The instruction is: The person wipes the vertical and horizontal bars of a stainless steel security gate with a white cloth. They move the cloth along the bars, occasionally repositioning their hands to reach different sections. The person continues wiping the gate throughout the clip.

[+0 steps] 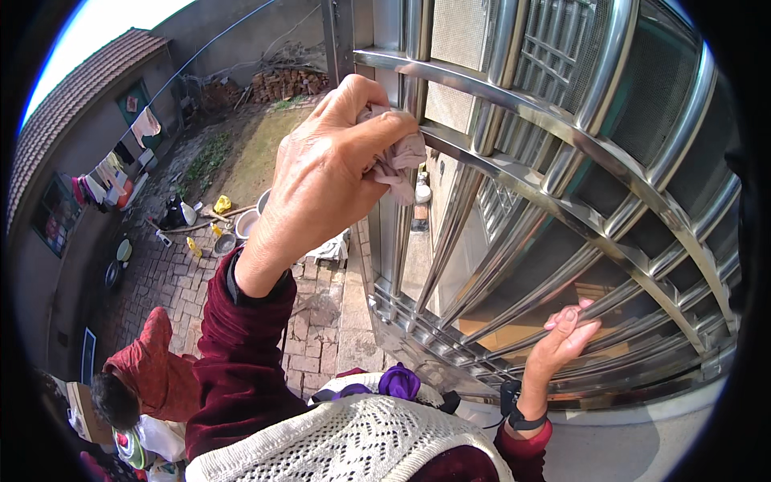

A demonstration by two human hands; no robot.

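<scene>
My left hand (325, 157) is raised and closed around a crumpled pale pink cloth (399, 157). It presses the cloth to the upright edge of a shiny stainless-steel window grille (514, 165), where a crossbar meets it. Part of the cloth is hidden under the fingers. Lower down at the right, my right hand (562, 336) has its fingers curled around one of the slanting metal bars (614, 301). Behind the grille there are dark glass panes and a mesh screen (459, 32).
Far below lies a brick-paved yard (309, 321) with basins (247, 222) and yellow bottles (194, 247). Laundry (111, 170) hangs on a line by a tile-roofed building (80, 88). A person in red (165, 373) is below at the left. Stacked bricks (289, 83) stand by the far wall.
</scene>
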